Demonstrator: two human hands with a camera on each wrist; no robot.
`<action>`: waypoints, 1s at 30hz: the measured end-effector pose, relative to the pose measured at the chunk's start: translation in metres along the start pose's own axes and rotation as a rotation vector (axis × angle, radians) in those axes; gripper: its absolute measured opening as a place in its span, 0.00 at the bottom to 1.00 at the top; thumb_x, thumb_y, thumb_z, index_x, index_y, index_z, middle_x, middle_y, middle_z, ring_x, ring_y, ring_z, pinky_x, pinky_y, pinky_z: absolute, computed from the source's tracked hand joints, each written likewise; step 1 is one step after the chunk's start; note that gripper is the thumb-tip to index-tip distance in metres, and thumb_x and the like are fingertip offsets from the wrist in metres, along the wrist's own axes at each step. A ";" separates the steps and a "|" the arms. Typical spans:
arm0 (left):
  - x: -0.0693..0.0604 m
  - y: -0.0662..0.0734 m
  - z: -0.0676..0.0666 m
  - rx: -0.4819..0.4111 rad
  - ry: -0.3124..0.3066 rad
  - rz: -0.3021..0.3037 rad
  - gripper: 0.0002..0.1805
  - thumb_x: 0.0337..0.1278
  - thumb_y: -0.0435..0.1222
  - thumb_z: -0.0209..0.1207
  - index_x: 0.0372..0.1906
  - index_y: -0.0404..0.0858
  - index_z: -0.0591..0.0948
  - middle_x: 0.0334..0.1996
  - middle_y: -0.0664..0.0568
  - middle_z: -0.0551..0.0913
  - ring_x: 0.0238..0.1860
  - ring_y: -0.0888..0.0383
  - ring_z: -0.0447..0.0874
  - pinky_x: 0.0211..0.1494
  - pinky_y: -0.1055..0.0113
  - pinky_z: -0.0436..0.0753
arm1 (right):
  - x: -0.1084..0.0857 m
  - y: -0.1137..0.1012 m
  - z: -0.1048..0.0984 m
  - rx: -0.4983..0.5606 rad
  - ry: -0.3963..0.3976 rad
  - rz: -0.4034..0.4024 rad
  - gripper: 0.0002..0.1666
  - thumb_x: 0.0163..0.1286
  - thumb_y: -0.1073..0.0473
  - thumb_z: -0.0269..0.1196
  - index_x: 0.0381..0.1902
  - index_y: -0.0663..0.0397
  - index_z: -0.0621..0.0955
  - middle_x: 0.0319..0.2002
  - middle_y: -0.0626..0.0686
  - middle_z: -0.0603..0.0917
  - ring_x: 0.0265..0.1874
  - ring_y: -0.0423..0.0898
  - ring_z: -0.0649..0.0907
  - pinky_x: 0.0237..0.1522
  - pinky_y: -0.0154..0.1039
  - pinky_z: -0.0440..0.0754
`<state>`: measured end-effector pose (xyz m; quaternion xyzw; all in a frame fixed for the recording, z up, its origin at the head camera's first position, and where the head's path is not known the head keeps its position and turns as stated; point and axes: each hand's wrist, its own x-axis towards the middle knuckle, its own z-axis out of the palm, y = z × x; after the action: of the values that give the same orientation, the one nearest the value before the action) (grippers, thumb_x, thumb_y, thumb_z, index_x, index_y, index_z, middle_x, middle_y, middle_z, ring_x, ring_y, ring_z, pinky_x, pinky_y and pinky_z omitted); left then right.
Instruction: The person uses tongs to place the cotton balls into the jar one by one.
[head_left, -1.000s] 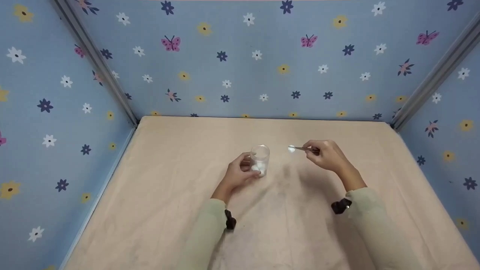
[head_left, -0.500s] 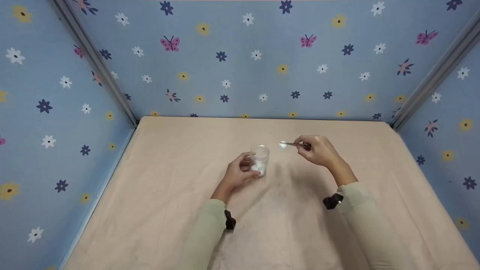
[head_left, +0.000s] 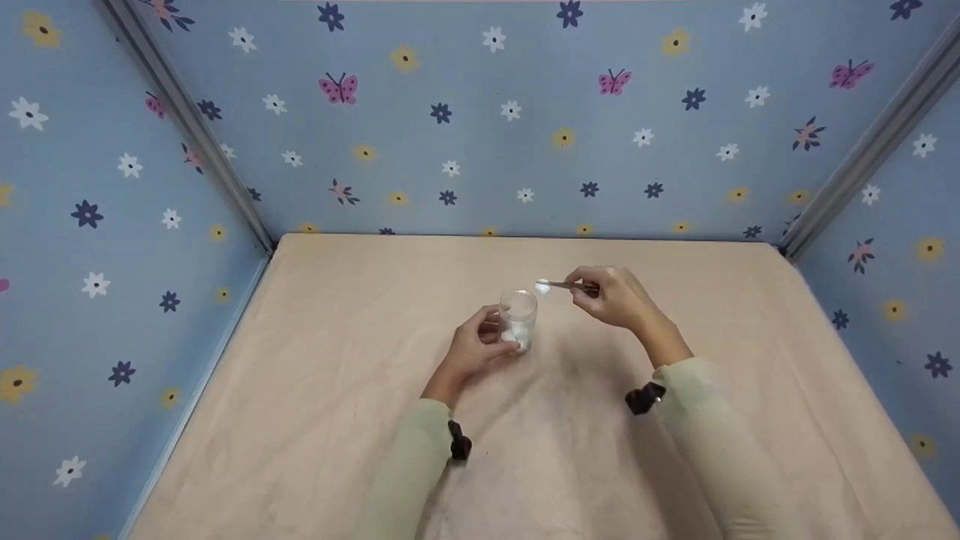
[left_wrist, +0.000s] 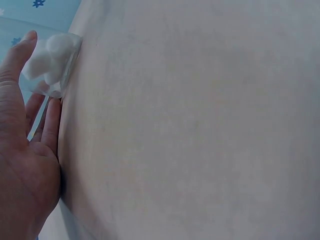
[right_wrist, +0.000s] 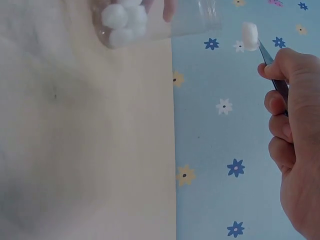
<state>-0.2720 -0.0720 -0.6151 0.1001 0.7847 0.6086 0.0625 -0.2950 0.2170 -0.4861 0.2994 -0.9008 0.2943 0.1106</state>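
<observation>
A clear cup (head_left: 519, 306) stands on the cloth-covered table, with several white cotton balls (right_wrist: 120, 17) in its lower part. My left hand (head_left: 472, 349) holds the cup low on its left side, thumb in front. In the right wrist view, my right hand (right_wrist: 305, 115) pinches a pair of metal tweezers (right_wrist: 267, 56) between thumb and fingers. One cotton ball (right_wrist: 250, 36) is caught at the tweezer tips. That ball hangs in the air just right of and slightly beyond the cup's rim, apart from it. The left wrist view shows cotton balls (left_wrist: 59, 47) through the cup wall.
A pale peach cloth (head_left: 360, 300) covers the table. Blue panels (head_left: 480, 112) printed with flowers and butterflies stand at the back and both sides, with grey posts (head_left: 195, 127) at the corners. Dark wrist cameras (head_left: 645, 398) sit at both sleeves.
My right hand has moved left and slightly away from me, bringing the tweezers and their cotton ball close to the cup's rim. The left hand and cup have stayed in place.
</observation>
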 end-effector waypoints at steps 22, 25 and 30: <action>0.000 0.003 0.000 -0.026 0.005 0.002 0.37 0.65 0.31 0.79 0.76 0.39 0.78 0.67 0.35 0.84 0.68 0.38 0.89 0.77 0.48 0.88 | 0.014 -0.014 0.019 0.022 -0.002 -0.061 0.10 0.70 0.66 0.67 0.45 0.60 0.92 0.26 0.58 0.88 0.23 0.40 0.72 0.30 0.35 0.68; 0.000 0.002 0.000 -0.026 0.005 0.001 0.36 0.65 0.31 0.79 0.76 0.39 0.78 0.67 0.35 0.84 0.68 0.39 0.89 0.77 0.49 0.88 | 0.014 -0.015 0.020 0.030 -0.002 -0.058 0.10 0.69 0.65 0.68 0.45 0.58 0.92 0.26 0.56 0.88 0.23 0.39 0.72 0.30 0.35 0.70; -0.001 0.002 0.000 -0.030 -0.001 -0.017 0.37 0.66 0.32 0.79 0.77 0.41 0.78 0.68 0.36 0.83 0.68 0.40 0.89 0.76 0.50 0.88 | 0.014 -0.015 0.020 0.043 -0.008 -0.054 0.11 0.69 0.65 0.67 0.46 0.58 0.93 0.25 0.56 0.87 0.23 0.39 0.72 0.31 0.35 0.70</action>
<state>-0.2710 -0.0716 -0.6130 0.0928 0.7763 0.6196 0.0697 -0.2975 0.1885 -0.4902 0.3270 -0.8864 0.3093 0.1083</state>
